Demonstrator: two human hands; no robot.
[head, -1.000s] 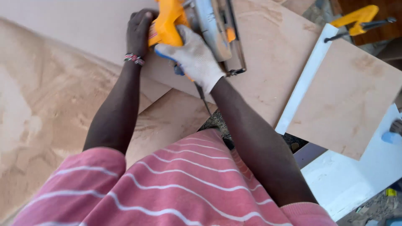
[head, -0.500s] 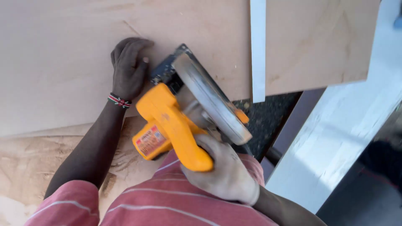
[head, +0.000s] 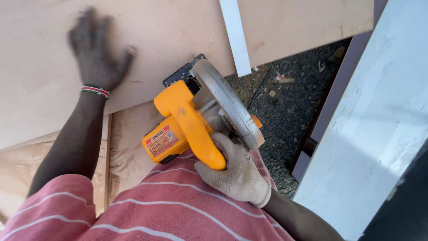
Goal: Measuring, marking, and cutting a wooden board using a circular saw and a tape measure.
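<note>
Left hand, upper left of frame — fingers spread, palm flat on the plywood sheet. Right hand, gloved, wrapped tight around the yellow circular saw at centre — silver guard, blade edge tilted.

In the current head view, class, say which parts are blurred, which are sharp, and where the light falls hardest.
In the head view, the left hand on the plywood sheet is smeared by motion blur; the yellow circular saw and gloved right hand are sharp; sunlight glares on the white board, with dark shadow at the lower right corner.
</note>
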